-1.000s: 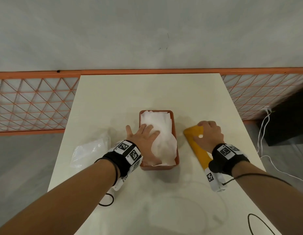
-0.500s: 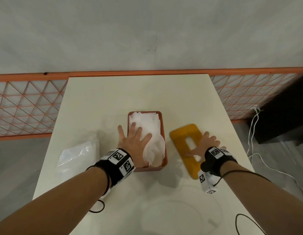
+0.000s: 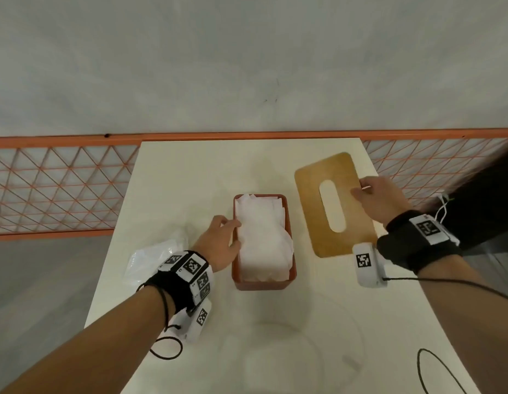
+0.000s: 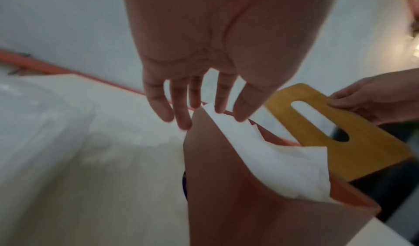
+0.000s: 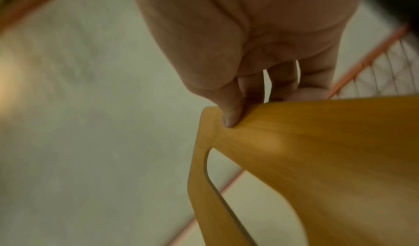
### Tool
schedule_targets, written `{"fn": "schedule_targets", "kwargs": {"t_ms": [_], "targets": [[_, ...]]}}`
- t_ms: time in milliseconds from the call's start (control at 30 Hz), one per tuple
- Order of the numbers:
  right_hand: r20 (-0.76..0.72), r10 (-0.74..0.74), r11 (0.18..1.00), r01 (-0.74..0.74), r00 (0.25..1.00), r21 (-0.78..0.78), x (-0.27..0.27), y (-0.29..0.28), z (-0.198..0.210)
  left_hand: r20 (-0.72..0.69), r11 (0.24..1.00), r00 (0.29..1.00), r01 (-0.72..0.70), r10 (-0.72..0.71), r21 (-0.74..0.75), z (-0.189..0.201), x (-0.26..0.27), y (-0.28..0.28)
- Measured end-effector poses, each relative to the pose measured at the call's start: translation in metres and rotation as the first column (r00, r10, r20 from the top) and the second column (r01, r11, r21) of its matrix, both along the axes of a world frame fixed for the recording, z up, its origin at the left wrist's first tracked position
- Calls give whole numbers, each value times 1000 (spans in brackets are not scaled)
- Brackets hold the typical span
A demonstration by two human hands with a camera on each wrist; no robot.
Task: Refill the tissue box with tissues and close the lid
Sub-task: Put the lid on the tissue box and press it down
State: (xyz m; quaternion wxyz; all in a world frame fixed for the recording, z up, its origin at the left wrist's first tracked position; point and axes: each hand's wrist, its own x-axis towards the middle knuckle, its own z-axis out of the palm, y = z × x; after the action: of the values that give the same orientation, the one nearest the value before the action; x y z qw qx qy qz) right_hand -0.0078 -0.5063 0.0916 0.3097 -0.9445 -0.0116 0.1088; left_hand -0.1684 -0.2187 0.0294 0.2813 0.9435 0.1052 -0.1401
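An orange tissue box (image 3: 262, 283) stands open mid-table, filled with white tissues (image 3: 261, 237) that bulge above its rim. My left hand (image 3: 223, 240) lies against the box's left wall with its fingers fairly straight. In the left wrist view the thumb and forefinger touch the tissues (image 4: 267, 156) at the rim of the box (image 4: 226, 187), and the other fingers are outside the wall. My right hand (image 3: 373, 196) pinches the right edge of the wooden lid (image 3: 329, 200), thumb on top (image 5: 231, 119). The lid (image 5: 317, 160), with its oval slot, hangs tilted above the table, right of the box.
A crumpled clear plastic wrapper (image 3: 155, 258) lies on the table left of my left wrist. An orange mesh fence (image 3: 57, 189) runs behind the table's far edge. White cables (image 3: 443, 206) hang off the right side beside a dark object. Black cords trail from both wrists.
My right hand has picked the lid up off the table and raised it up and away to the right. My left hand has slid off the top of the tissues to the box's left wall.
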Motion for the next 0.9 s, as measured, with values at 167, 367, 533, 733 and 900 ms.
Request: {"fn": "schedule_targets", "kwargs": {"t_ms": [167,367,533,733,900], "targets": [[-197,43,921,38,979,388,-23,46,12,-61,947,981,-195,186,-253,-4,-3,-4],[-381,80,884,111,921,453,-53,82,-25,-9,900,968,-237,251,-365,8,-1,-7],[-325,66,926,63,943,372,-60,83,-45,-10,939,981,-187,193,-289,6,-3,-3],[-263,11,963,61,965,264,-62,86,-55,-24,936,977,-209,211,-285,9,-2,-3],[-267,-8,971,72,964,228,-59,89,-60,-36,915,965,-260,262,-308,10,-1,-4]]}}
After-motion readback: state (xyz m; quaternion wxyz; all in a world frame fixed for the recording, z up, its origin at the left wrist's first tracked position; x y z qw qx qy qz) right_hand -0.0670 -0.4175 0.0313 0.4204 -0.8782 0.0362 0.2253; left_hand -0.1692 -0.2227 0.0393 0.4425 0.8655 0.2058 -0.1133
